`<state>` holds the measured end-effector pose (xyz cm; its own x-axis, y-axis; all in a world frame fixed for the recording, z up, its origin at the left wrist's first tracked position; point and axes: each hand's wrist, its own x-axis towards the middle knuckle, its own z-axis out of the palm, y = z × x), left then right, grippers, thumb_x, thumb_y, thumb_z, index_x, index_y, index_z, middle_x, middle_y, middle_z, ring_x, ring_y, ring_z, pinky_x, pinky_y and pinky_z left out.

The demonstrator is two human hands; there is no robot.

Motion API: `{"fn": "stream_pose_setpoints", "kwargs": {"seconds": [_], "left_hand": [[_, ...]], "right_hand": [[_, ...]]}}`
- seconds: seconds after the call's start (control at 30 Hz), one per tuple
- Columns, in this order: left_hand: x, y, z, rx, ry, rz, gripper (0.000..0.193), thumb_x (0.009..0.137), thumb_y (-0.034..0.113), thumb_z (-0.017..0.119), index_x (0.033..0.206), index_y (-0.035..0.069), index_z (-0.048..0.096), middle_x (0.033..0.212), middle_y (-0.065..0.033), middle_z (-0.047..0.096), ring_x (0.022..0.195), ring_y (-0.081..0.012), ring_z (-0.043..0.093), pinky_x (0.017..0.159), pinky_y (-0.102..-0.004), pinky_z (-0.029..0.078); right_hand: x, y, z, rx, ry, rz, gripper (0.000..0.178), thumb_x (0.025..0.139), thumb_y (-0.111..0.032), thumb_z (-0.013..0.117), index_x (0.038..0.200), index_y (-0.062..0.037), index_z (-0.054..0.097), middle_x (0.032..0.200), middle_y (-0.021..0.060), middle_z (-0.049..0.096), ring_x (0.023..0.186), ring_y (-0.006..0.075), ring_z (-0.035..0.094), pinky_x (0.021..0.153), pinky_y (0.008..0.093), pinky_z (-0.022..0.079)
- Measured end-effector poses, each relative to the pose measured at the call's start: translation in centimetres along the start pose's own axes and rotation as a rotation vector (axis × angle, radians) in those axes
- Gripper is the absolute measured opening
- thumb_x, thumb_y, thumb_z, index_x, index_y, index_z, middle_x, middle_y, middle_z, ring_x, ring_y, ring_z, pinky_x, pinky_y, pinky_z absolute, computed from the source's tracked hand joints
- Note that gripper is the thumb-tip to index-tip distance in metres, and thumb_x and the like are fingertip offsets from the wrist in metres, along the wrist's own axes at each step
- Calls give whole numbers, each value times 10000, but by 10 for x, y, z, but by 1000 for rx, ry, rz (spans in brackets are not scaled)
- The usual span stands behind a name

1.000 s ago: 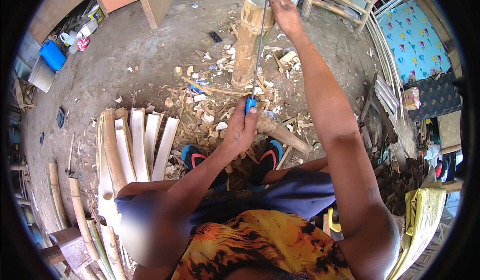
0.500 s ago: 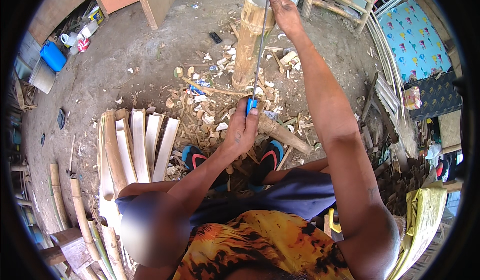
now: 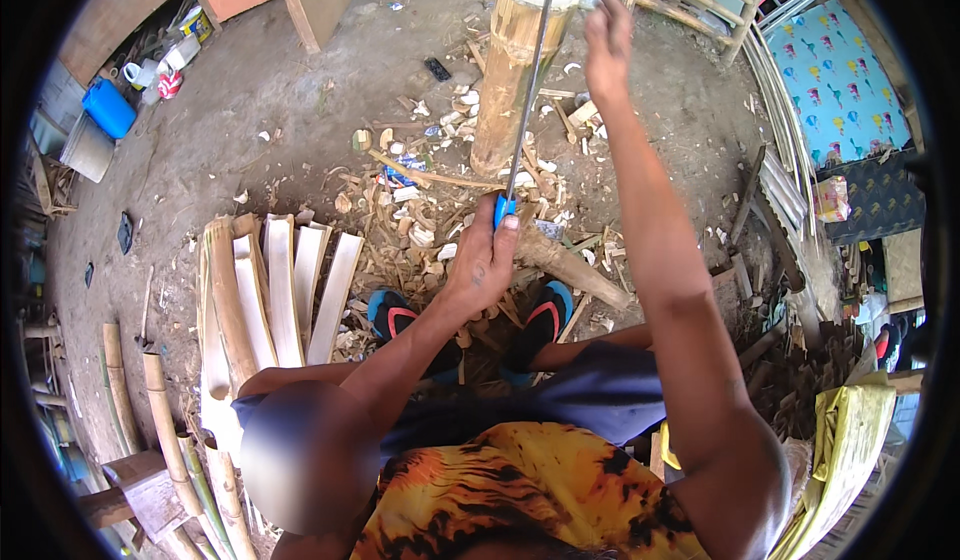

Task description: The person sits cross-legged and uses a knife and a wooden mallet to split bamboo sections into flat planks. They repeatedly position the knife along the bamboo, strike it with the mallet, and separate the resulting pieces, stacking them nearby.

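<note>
The blue-handled blade (image 3: 530, 85) is long, narrow and dark, slanting up and away across the view of the upright bamboo post (image 3: 506, 90); whether they touch cannot be told. The left hand (image 3: 484, 262) grips it by the handle, as half a second earlier. The right hand (image 3: 607, 52), then at the blade's far end, is now apart to the right, blurred, fingers loosely extended. Bamboo chips (image 3: 422, 233) litter the ground beneath.
</note>
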<state>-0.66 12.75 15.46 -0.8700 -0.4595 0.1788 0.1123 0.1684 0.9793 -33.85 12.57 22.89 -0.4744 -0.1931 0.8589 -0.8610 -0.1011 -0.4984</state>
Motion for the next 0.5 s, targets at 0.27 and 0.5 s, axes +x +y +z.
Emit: {"fn": "stream_pose_setpoints", "kwargs": {"seconds": [0.27,0.5], "left_hand": [[3,11,-2,18,-14,11,425,1109,356,345,1326,2,439,686,-6,426,573,-96,417,558,-287,380],[6,23,3,-51,-25,-75,407,1106,372,378,1284,15,459,706,-1,453,565,-93,443,534,-281,379]], "right_hand": [[-362,84,-156,-643,-1660,1043,1289,664,-506,900,1588,28,177,1535,297,434,1405,406,472,1156,478,396],[-380,46,-204,-1081,-1314,959,1117,616,-494,926,1495,-78,375,1364,259,600,1207,412,632,1043,493,488]]}}
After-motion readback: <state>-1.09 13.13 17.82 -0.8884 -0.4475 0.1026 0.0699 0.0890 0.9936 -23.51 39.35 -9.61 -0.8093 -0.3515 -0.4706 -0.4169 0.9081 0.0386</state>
